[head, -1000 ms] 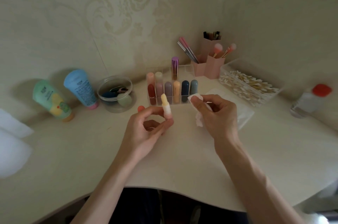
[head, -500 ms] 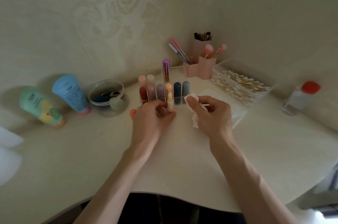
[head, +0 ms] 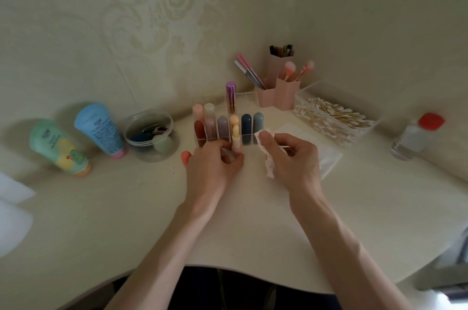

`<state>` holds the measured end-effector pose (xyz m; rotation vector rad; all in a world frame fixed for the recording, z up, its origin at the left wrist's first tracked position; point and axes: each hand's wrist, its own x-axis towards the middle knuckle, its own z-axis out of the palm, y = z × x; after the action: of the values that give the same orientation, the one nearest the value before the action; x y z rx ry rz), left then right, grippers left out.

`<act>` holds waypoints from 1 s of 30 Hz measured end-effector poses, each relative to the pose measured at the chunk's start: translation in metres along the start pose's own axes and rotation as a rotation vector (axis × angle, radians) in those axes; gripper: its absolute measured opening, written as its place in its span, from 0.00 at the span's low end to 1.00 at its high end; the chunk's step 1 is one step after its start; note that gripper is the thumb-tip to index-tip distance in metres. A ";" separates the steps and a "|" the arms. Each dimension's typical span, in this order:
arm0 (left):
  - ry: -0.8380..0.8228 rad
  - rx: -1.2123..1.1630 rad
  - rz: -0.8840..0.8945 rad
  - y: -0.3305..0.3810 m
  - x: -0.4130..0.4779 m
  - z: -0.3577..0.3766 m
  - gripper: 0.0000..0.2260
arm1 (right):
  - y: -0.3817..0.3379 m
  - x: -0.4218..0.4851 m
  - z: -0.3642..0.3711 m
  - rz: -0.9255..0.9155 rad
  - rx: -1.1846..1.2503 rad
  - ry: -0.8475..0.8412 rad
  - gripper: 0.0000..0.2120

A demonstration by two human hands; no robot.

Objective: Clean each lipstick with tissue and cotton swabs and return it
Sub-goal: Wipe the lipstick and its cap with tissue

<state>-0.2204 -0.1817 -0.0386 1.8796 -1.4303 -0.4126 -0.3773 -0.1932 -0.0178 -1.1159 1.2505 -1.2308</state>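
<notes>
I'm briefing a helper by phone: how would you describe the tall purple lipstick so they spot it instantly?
Find the clear organizer at the back of the desk. At its rear, right of a pink tube and a cream tube, stands the purple lipstick. It alone is shiny metallic and taller than its matte, round-topped neighbours.

The surface (head: pixel 126 208) looks smooth and matt. The lipstick (head: pixel 236 139) in the left hand (head: pixel 215 165) is smooth plastic. The tissue (head: pixel 269 169) in the right hand (head: pixel 291 158) is soft, crumpled paper. Just behind both hands, the rack (head: pixel 249 97) is clear plastic, and the purple tube (head: pixel 231 97) in it shines like metal. Further right, the cotton swabs (head: pixel 334 115) have wooden sticks.
</notes>
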 end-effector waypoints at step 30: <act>0.247 0.195 0.310 -0.066 -0.023 -0.070 0.13 | -0.009 -0.012 0.013 0.088 0.044 -0.656 0.16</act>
<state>-0.1372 -0.1278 -0.0414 1.7442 -1.5999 0.1095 -0.3644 -0.1826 -0.0077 -1.2774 0.7547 -0.7257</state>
